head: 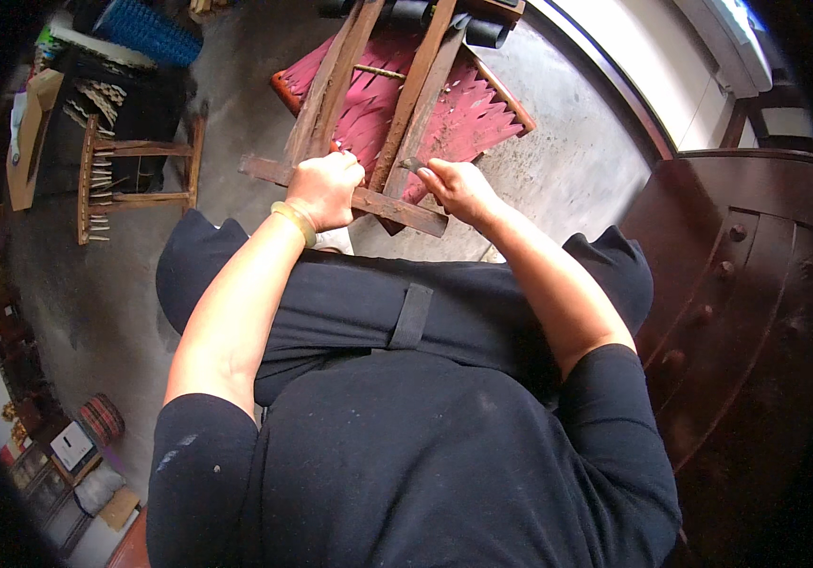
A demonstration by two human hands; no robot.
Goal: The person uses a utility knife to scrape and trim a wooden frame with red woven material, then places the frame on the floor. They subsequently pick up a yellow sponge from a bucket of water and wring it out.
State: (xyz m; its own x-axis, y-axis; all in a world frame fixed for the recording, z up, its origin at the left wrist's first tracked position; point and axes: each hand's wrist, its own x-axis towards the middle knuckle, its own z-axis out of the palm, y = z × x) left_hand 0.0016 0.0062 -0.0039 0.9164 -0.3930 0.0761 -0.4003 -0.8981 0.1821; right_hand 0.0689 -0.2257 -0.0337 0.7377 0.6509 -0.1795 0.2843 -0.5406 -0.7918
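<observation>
A worn wooden frame (403, 131) with long bars and a short crossbar (406, 209) stands before my knees. My left hand (325, 188), with a pale bangle at the wrist, is closed on the frame where a long bar meets the crossbar. A small orange-red piece (336, 147) shows past its fingers; what it belongs to is hidden. In my right hand (460, 190) is a small tool with a dark, blade-like tip (412, 165), held against the right-hand bar. Beneath the frame lies torn pink sheeting (456, 121) with red-brown wooden edges, scattered with brown debris.
Black rolls (488, 34) sit at the frame's far end. On the left stand a small wooden frame with pale cord ends (140, 149), a cardboard piece (34, 142) and a blue bristly roll (147, 32). Dark wooden panelling (733, 319) rises close on the right.
</observation>
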